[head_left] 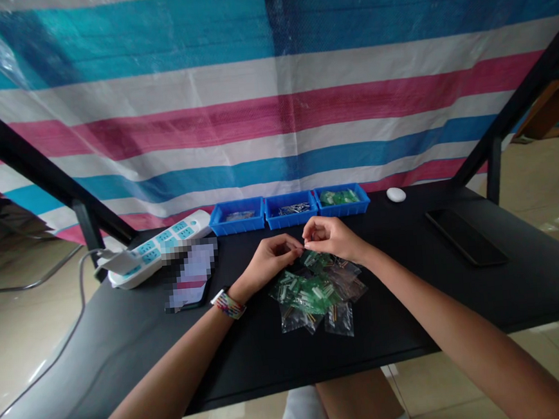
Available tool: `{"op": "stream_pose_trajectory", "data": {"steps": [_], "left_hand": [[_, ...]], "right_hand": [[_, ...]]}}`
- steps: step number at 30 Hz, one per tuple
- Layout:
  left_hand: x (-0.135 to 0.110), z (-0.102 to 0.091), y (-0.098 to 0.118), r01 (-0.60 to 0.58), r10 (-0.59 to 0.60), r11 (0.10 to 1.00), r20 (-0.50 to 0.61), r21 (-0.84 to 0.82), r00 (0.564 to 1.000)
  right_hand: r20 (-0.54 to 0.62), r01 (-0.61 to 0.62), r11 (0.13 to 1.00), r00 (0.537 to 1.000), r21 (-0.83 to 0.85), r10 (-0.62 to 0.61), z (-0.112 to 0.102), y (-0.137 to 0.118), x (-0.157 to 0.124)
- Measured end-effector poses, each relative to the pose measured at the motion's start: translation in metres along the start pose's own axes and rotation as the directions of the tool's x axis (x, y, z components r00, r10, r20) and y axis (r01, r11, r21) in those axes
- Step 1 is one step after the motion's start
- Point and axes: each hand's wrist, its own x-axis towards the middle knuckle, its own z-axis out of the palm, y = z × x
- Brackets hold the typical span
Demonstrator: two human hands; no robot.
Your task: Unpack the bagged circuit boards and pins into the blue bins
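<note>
At bag pile, left hand, right hand angled inward, fingers pinching something indistinct.

Packets at table centre; bins in row behind; power strip left of bins; phone before strip; second phone right of packets; sheet behind table.

I saw room to pass over the tabletop between the person's right forearm and a dark phone, and from the near edge up to the plastic packets. Past the fingers, three blue trays made a low wall, a striped sheet rising behind; leftward, a power strip and another phone crowded the way.
</note>
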Motion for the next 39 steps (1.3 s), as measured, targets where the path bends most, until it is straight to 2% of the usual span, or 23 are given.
{"op": "stream_pose_trajectory", "data": {"steps": [5,8,12,15,20,27,30,34,39], "left_hand": [[0.000,0.000,-0.003,-0.011,0.012,0.999,0.007,-0.041,1.000],[-0.001,-0.001,-0.001,-0.018,0.017,0.997,-0.014,-0.076,1.000],[-0.001,-0.004,0.001,-0.046,0.042,0.997,-0.069,-0.063,0.997],[-0.001,-0.004,0.001,-0.040,0.037,0.999,-0.117,-0.020,0.992],[0.000,-0.003,0.002,-0.034,0.028,0.999,-0.178,-0.027,0.984],[-0.001,-0.002,0.001,-0.038,0.032,0.999,-0.156,-0.037,0.987],[-0.001,-0.003,0.002,-0.040,0.034,0.998,-0.153,-0.038,0.988],[0.000,-0.006,0.001,-0.019,0.000,0.992,-0.146,-0.125,0.989],[0.001,-0.008,-0.005,0.029,-0.055,0.981,-0.134,-0.191,0.989]], "right_hand": [[-0.074,-0.008,0.998,0.997,0.065,0.013,0.017,0.003,0.000],[-0.131,0.007,0.995,0.991,0.099,0.006,0.018,0.001,-0.001],[-0.200,-0.027,1.000,0.980,-0.007,0.025,0.011,0.004,0.000],[-0.148,-0.092,0.994,0.985,-0.051,0.084,0.008,0.007,0.001],[-0.059,-0.152,0.988,0.986,0.027,0.153,0.010,0.005,0.000],[-0.023,-0.155,0.987,0.988,0.029,0.156,0.010,0.001,0.000],[-0.037,-0.119,0.991,0.992,0.055,0.121,0.010,0.001,-0.001],[-0.132,0.007,0.996,0.991,0.083,0.004,0.010,0.000,-0.002],[-0.202,0.052,0.999,0.978,-0.007,-0.053,0.011,0.003,-0.003]]}}
